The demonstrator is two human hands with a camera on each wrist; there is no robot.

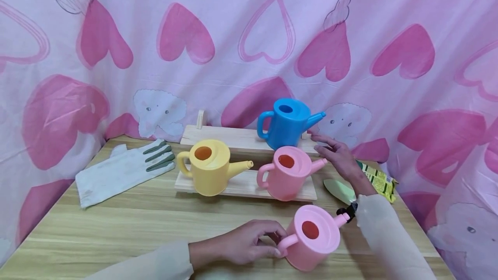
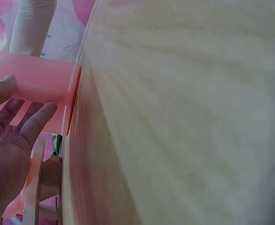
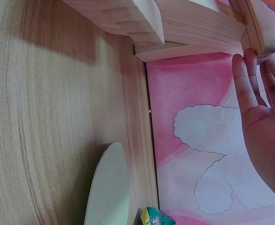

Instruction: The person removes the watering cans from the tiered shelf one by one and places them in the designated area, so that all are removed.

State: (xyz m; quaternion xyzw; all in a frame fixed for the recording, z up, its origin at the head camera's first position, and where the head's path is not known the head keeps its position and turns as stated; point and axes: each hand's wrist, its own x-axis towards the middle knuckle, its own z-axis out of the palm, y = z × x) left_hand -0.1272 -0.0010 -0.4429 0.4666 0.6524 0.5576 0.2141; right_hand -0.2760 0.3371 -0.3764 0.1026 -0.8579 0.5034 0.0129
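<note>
At the table's front, my left hand (image 1: 253, 241) grips the handle of a pink watering can (image 1: 307, 258), thumb on one side and fingers on the other. The can's spout points right and overlaps my right wrist in the head view. My right hand (image 1: 342, 159) reaches to the right end of a two-step wooden stand (image 1: 241, 185), its straight fingertips at the end of the upper board (image 3: 256, 23). A blue watering can (image 1: 289, 128) stands on that board. A yellow watering can (image 1: 210, 172) and a second pink watering can (image 1: 288, 180) stand on the lower step.
White gloves with green fingertips (image 1: 128, 172) lie at the left of the table. Beside my right forearm lie a pale green oval piece (image 1: 339, 190) and a yellow-green packet (image 1: 379, 180). A pink heart-print curtain (image 1: 241, 20) hangs behind the table.
</note>
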